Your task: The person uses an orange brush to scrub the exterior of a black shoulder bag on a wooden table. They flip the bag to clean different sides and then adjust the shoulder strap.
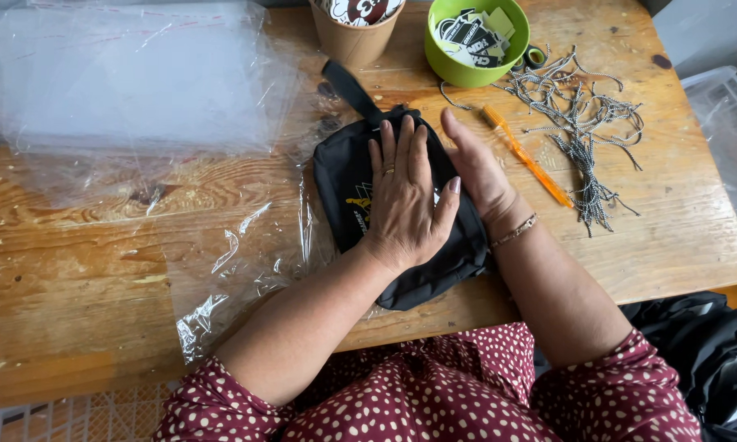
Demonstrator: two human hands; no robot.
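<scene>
Pressing black pouch [401, 245], left hand [401, 205] flat open, right hand [476, 168] open alongside, green bowl [466, 74] holding tags [471, 34]

A pouch [401, 221] lies at the middle of the worktop [74, 278], partly on a plastic sleeve [237, 270] that spreads to its left. The left hand [405, 205] rests flat on the pouch; the right hand [479, 168] lies against its right edge. Behind and left sits a stack of plastic bags [123, 82]. Behind the pouch stand a paper cup [352, 37] and, right of it, a bowl [466, 69] holding tags [473, 34]. A pen [528, 155] and a heap of cords [585, 123] lie to the right.
</scene>
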